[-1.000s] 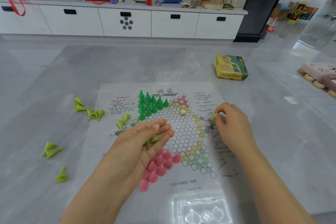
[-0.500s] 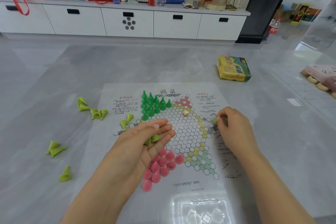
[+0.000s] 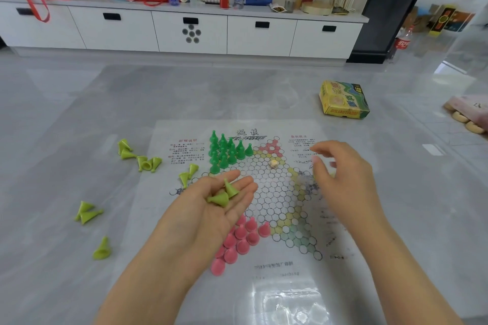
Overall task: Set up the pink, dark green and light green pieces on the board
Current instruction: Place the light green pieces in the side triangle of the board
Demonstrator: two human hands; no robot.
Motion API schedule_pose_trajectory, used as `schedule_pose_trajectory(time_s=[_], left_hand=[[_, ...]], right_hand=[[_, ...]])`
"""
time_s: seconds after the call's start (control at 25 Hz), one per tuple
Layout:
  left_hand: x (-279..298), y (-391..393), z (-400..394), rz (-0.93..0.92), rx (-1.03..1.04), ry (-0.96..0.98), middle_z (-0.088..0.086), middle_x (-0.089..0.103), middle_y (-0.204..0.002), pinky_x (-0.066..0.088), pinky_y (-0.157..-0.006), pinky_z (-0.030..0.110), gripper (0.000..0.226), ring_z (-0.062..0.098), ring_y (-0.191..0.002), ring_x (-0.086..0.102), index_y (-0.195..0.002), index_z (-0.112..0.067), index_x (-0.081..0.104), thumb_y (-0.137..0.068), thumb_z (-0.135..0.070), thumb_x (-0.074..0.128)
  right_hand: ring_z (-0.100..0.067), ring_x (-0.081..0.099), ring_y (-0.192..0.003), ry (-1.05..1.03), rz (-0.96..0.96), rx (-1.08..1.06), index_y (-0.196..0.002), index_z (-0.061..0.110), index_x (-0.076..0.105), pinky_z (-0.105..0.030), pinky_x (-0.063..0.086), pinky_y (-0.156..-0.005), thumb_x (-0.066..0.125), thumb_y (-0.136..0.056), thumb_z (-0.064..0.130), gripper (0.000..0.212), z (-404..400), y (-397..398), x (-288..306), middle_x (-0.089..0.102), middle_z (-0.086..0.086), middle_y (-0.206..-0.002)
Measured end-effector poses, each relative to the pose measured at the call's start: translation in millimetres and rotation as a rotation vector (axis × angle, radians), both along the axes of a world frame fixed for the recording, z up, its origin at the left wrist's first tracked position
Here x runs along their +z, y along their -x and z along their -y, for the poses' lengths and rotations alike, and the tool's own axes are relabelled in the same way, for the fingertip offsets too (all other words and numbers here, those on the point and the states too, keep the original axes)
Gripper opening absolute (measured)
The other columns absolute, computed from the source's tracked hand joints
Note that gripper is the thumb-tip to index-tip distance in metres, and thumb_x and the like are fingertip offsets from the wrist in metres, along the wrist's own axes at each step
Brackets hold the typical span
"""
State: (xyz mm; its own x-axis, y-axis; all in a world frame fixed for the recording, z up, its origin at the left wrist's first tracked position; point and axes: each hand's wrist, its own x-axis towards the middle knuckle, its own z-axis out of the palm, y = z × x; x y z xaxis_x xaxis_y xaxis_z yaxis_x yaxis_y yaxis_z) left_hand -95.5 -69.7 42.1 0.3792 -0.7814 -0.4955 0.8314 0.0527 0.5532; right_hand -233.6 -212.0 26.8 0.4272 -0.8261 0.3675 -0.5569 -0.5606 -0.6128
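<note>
The printed paper board (image 3: 274,192) lies flat on the grey floor. Several dark green pieces (image 3: 224,152) stand in its upper left corner and several pink pieces (image 3: 240,240) stand in its lower corner. My left hand (image 3: 200,221) hovers palm up over the board's left side, its fingers straight, and two light green pieces (image 3: 223,196) lie on it. My right hand (image 3: 343,182) is blurred above the board's right point, fingers loosely curled and thumb apart from the forefinger. I see nothing between them. The right point itself is hidden behind that hand.
Loose light green pieces lie on the floor at the left (image 3: 144,162), further out (image 3: 87,212) (image 3: 101,249) and on the sheet's left margin (image 3: 187,175). A small cream die (image 3: 274,163) sits on the board. A yellow game box (image 3: 343,100) lies beyond; a clear plastic tray (image 3: 293,309) is nearest me.
My right hand pinched a light green piece at the board's right point; now it has lifted and its fingers have spread. My left hand has tipped flatter, showing its two pieces.
</note>
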Motion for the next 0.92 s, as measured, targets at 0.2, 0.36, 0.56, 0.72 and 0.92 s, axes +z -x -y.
schedule_pose_trajectory(time_s=[0.2, 0.36, 0.56, 0.72, 0.92], left_hand=[[-1, 9, 0, 0.216, -0.123, -0.018, 0.016, 0.072, -0.100, 0.045, -0.086, 0.033, 0.034, 0.020, -0.089, 0.070, -0.105, -0.002, 0.063, -0.093, 0.001, 0.032], [3, 13, -1, 0.409, -0.144, -0.099, 0.009, 0.075, -0.085, 0.025, -0.078, 0.023, 0.029, 0.021, -0.068, 0.069, -0.116, -0.013, 0.055, -0.093, -0.004, 0.041], [4, 14, -4, 0.520, -0.133, -0.100, 0.004, 0.076, -0.084, 0.036, -0.081, 0.032, 0.042, 0.027, -0.081, 0.066, -0.122, -0.021, 0.047, -0.089, 0.003, 0.048], [4, 12, -4, 0.560, -0.147, -0.087, 0.005, 0.075, -0.092, 0.043, -0.083, 0.033, 0.036, 0.026, -0.088, 0.066, -0.117, -0.019, 0.051, -0.089, 0.003, 0.047], [1, -2, -5, 0.600, -0.059, -0.115, 0.005, 0.069, -0.088, 0.054, -0.057, 0.015, 0.031, 0.007, -0.060, 0.064, -0.097, -0.013, 0.063, -0.090, 0.007, 0.040]], right_hand=[[-0.003, 0.055, -0.081, -0.063, 0.071, 0.433, -0.086, 0.020, 0.069, -0.010, 0.042, -0.070, 0.054, -0.084, 0.023, 0.015, -54, -31, 16, 0.063, 0.014, -0.081], [-0.001, 0.054, -0.079, -0.230, 0.088, 0.411, -0.085, 0.020, 0.069, -0.009, 0.040, -0.067, 0.060, -0.082, 0.018, 0.010, -59, -38, 9, 0.063, 0.012, -0.079], [-0.002, 0.057, -0.071, -0.421, 0.139, 0.428, -0.080, 0.019, 0.068, -0.013, 0.045, -0.065, 0.062, -0.082, 0.013, 0.009, -59, -37, 11, 0.064, 0.009, -0.075], [-0.006, 0.059, -0.073, -0.396, 0.158, 0.414, -0.076, 0.020, 0.065, -0.017, 0.047, -0.067, 0.061, -0.082, 0.011, 0.011, -61, -37, 12, 0.066, 0.007, -0.074], [0.006, 0.057, -0.067, -0.401, 0.306, 0.223, -0.078, 0.022, 0.063, -0.008, 0.043, -0.063, 0.059, -0.085, 0.017, 0.010, -46, -25, 19, 0.068, 0.009, -0.075]])
